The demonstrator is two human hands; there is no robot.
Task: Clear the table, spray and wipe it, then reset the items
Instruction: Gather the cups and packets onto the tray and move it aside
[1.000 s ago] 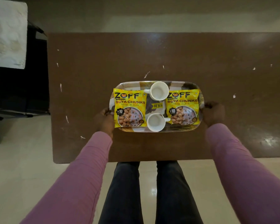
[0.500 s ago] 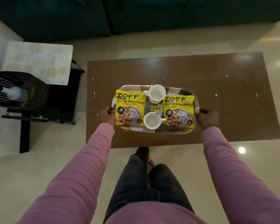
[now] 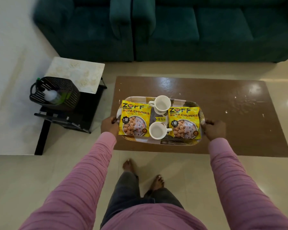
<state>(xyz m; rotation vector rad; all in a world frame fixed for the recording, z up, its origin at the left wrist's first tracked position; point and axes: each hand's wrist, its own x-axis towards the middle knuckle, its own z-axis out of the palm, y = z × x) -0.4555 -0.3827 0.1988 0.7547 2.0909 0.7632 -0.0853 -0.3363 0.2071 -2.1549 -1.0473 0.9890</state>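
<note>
Now the left hand [image 3: 108, 125] and right hand [image 3: 214, 128] have raised the tray [image 3: 176, 141] higher.

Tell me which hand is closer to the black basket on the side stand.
Left. The left hand grips the left end of the tray, the black basket just beyond it to the left; the right hand grips the opposite end, across the tray.
</note>
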